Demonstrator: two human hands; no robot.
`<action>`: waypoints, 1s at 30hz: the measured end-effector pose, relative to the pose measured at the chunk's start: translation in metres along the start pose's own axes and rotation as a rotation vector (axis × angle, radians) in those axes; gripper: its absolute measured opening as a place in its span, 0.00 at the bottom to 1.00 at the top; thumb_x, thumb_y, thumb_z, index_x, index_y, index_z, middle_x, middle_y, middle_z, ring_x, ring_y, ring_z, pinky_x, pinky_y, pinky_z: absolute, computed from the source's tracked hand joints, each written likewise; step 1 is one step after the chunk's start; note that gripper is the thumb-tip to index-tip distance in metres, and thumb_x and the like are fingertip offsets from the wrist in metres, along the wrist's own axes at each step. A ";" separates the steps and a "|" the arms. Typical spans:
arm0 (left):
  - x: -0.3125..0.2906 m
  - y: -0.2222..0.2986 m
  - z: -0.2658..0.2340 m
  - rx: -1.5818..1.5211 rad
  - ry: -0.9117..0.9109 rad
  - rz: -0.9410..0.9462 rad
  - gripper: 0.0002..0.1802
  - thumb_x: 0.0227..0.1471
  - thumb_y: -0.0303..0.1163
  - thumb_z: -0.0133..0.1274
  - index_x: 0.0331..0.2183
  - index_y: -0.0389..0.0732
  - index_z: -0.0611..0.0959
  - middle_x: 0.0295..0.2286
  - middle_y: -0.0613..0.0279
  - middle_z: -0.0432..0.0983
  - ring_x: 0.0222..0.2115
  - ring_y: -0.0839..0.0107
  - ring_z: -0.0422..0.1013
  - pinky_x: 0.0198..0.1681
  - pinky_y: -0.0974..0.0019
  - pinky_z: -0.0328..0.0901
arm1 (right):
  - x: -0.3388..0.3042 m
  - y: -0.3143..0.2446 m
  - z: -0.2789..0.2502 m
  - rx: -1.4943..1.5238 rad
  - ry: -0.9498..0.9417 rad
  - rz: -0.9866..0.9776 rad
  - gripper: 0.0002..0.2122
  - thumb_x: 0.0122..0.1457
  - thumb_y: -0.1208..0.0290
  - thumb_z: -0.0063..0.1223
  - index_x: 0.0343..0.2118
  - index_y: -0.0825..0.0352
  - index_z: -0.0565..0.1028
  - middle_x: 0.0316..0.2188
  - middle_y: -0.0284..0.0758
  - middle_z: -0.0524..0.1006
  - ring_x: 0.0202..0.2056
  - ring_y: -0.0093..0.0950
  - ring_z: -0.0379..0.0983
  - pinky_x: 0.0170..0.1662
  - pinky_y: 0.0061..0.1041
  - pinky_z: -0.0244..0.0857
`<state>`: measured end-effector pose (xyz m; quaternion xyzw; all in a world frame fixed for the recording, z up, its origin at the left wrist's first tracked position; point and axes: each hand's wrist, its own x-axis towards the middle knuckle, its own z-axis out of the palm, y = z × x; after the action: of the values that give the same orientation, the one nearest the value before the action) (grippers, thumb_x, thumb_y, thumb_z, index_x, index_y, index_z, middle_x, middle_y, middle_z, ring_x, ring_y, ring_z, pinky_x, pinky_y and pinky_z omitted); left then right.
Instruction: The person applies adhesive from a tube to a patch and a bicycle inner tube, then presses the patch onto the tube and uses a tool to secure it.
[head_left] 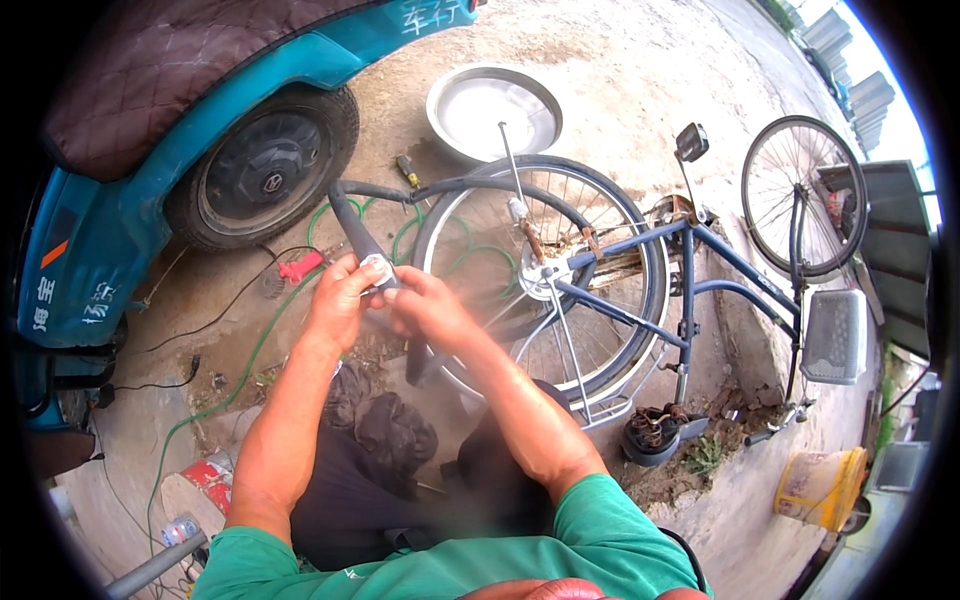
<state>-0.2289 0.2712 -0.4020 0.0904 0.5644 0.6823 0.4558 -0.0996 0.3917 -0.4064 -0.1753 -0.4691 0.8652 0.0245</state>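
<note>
A black bicycle inner tube (357, 225) is pulled out from the rear wheel (655, 290) of a blue bicycle (745, 265) lying on its side. My left hand (342, 292) is closed around the tube, its thumb against a small whitish round piece (377, 270) on the tube's surface. Pressed up to the same stretch from the other side is my right hand (432, 308), fingers bent and closed on the tube, slightly blurred. What lies under its fingertips is hidden. A loop of tube hangs below my right hand.
A metal basin (545, 120) stands beyond the wheel, with a yellow-handled tool (407, 170) nearby. Left are a teal vehicle (335, 50), a red tool (300, 265) and a green hose (255, 362). A yellow bucket (820, 488) sits at the right.
</note>
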 end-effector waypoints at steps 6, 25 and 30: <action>-0.003 -0.009 0.014 0.111 0.071 0.129 0.08 0.60 0.34 0.57 0.32 0.39 0.81 0.26 0.69 0.77 0.24 0.81 0.69 0.28 0.73 0.64 | 0.005 0.007 -0.002 0.019 0.104 -0.061 0.15 0.67 0.60 0.54 0.39 0.70 0.76 0.31 0.33 0.80 0.29 0.18 0.75 0.34 0.19 0.70; -0.001 -0.001 0.018 0.271 0.068 0.188 0.14 0.62 0.40 0.56 0.29 0.41 0.82 0.23 0.71 0.76 0.19 0.85 0.66 0.21 0.76 0.61 | 0.007 0.013 -0.009 -0.170 0.017 -0.139 0.10 0.67 0.65 0.53 0.38 0.69 0.77 0.31 0.29 0.79 0.31 0.16 0.73 0.36 0.20 0.69; 0.002 -0.001 0.014 0.203 0.054 0.152 0.14 0.62 0.40 0.55 0.31 0.41 0.83 0.23 0.72 0.76 0.20 0.85 0.65 0.21 0.76 0.60 | 0.005 0.011 -0.003 -0.057 0.022 -0.165 0.10 0.67 0.67 0.51 0.42 0.70 0.76 0.32 0.29 0.79 0.33 0.15 0.74 0.35 0.18 0.68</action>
<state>-0.2203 0.2822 -0.3987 0.1603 0.6342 0.6563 0.3760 -0.1021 0.3887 -0.4186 -0.1462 -0.5062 0.8445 0.0959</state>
